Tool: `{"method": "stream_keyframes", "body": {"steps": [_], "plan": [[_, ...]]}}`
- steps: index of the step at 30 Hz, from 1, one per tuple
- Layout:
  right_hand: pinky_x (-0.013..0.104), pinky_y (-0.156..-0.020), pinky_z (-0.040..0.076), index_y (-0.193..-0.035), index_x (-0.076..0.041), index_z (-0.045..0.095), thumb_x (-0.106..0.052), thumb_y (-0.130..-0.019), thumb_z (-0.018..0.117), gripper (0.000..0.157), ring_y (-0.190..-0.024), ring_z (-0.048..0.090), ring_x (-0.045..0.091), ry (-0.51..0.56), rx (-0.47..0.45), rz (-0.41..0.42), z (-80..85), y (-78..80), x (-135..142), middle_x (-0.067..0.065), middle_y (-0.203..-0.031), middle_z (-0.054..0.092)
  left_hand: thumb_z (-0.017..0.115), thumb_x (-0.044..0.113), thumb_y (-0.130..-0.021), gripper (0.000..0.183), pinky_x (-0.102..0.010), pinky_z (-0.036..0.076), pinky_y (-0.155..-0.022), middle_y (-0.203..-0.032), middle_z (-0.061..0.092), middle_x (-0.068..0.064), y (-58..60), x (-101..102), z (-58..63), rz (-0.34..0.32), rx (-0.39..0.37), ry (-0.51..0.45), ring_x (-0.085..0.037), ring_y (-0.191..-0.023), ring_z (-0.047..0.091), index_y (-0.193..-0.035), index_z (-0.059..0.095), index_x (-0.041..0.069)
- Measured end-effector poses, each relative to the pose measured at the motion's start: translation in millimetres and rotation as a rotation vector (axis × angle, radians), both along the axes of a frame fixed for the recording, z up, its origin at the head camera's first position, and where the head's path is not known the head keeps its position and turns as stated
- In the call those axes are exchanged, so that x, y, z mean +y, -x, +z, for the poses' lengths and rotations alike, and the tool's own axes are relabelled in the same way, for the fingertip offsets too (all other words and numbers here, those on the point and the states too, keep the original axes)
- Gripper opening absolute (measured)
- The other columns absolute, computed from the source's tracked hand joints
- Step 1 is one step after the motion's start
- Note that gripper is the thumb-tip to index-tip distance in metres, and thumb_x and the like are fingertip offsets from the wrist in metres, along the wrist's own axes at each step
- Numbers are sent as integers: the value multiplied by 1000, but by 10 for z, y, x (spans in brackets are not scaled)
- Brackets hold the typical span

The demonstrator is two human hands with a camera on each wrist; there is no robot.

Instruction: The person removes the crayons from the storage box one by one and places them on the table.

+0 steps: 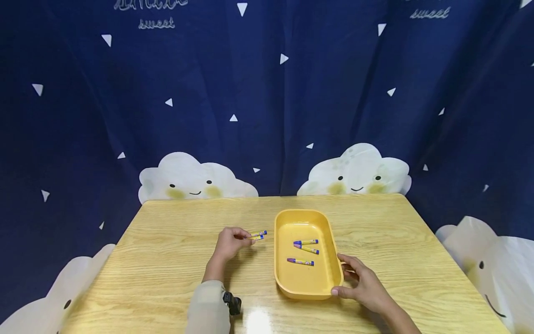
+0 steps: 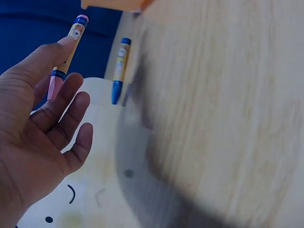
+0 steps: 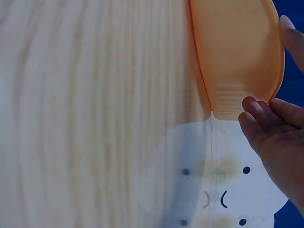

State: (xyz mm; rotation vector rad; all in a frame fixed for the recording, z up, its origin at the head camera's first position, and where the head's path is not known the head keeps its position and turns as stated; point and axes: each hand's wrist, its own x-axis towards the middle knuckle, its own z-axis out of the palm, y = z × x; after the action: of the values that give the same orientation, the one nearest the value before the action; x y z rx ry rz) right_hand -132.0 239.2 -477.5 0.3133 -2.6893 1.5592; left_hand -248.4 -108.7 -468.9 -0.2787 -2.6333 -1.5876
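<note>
My left hand pinches a pink crayon between thumb and index finger, the other fingers loosely bent. Beside it a blue crayon lies on the table, left of the yellow tray. Inside the tray are a blue-tipped crayon, a pinkish crayon just below it and a purplish crayon nearer me. At the tray's near right corner, my right hand rests thumb and index fingertips against the outer side, spread apart. Its remaining fingers hang loosely bent.
The wooden table extends around the tray on all sides. Behind it hangs a dark blue curtain with white triangles and clouds. A small black device is strapped to the left wrist over the sleeve.
</note>
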Motion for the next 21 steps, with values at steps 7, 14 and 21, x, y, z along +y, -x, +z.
{"method": "stream_keyframes", "body": {"steps": [7,14,21], "plan": [[32,-85,38,-125,-7,42,-26,-56,79,81,-99,49,23,16,24,17,-16,-15,12,7,-117,46,74,13,-66,8,-27,41,-49,-66,59,3,54,-50,-115,-2,-38,64,-13,-58,49,-70,68,9],[35,-85,38,-124,-7,43,-24,-56,80,79,-97,49,24,21,47,18,-30,-16,32,7,-116,47,76,14,-63,11,-26,42,-52,-63,60,4,110,-60,-218,3,-43,113,-11,-58,52,-68,67,10],[38,-83,39,-125,-8,42,-27,-59,78,78,-97,49,23,0,52,37,-26,-18,26,6,-119,46,77,16,-61,12,-26,41,-53,-62,59,6,109,-47,-246,59,-60,208,-10,-58,49,-66,67,12]]}}
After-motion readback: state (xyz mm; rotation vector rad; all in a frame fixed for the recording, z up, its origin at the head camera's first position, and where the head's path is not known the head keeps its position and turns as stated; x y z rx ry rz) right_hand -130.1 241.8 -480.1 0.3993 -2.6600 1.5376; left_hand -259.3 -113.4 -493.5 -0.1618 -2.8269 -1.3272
